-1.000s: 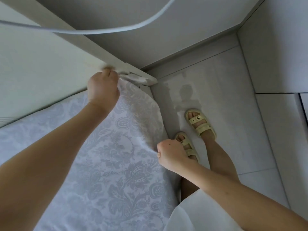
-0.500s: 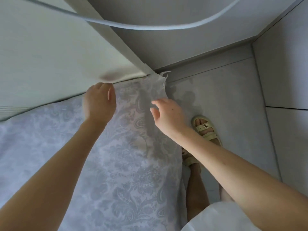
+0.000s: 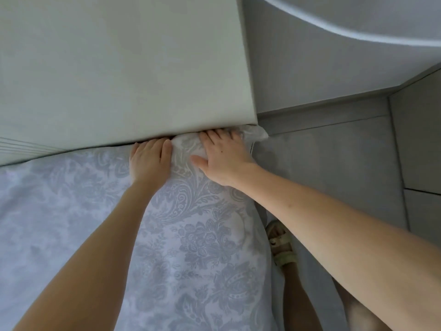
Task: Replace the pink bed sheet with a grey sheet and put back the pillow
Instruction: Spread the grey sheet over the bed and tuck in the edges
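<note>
The grey sheet (image 3: 191, 247), woven with a pale floral paisley pattern, lay spread up to the smooth, flat headboard (image 3: 119, 68). The left hand (image 3: 150, 163) and right hand (image 3: 224, 161) pressed its bunched corner down, fingers straight, tips at the headboard gap.

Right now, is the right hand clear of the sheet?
No, the right hand lies flat on the grey sheet beside the left hand, at the headboard.
</note>
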A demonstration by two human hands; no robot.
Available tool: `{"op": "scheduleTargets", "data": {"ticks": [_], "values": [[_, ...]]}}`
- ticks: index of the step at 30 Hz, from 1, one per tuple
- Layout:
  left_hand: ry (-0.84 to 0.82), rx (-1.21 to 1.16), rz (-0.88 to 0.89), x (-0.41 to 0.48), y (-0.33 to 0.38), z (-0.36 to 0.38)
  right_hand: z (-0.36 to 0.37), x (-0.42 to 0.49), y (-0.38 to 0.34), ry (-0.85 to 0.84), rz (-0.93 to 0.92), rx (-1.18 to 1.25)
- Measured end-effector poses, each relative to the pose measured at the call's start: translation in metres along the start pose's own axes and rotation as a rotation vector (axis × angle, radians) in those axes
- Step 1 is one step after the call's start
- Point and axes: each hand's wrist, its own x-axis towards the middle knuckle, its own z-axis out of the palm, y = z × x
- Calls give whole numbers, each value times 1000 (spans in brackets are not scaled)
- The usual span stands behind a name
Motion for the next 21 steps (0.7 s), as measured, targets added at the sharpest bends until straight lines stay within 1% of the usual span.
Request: {"op": "scheduleTargets", "data": {"ticks": [3,4,5,6,7,8,9,10,11,12,13,17,21], "values": [[53,-26,28,-11,-8,7,3,0,-1,19,6,46],[58,-34,24,-14,-9,8,5,-1,-1,75,22,107],[62,-48,17,-18,-8,10,7,-5,-1,171,68,202],[73,-66,5,-23,-7,11,13,-8,0,281,163,315],[89,-81,-8,-29,-6,14,19,-12,0,374,304,458],[103,-94,-21,-33,-5,16,25,-15,0,403,461,651],[110,-105,-33,-36,-4,18,30,-19,-1,367,593,886],[112,-114,-42,-38,-4,20,34,-20,-2,309,686,1128],[112,-123,-47,-39,-3,21,38,-20,-1,254,736,1316],[114,-133,-46,-39,-3,20,40,-19,-1,218,742,1422],[120,-147,-40,-38,-4,20,41,-16,0,209,730,1457],[142,-219,-27,-41,-9,13,41,-11,1,240,626,1503],[137,-302,-63,-49,-10,3,24,-9,8,171,610,1598]]}}
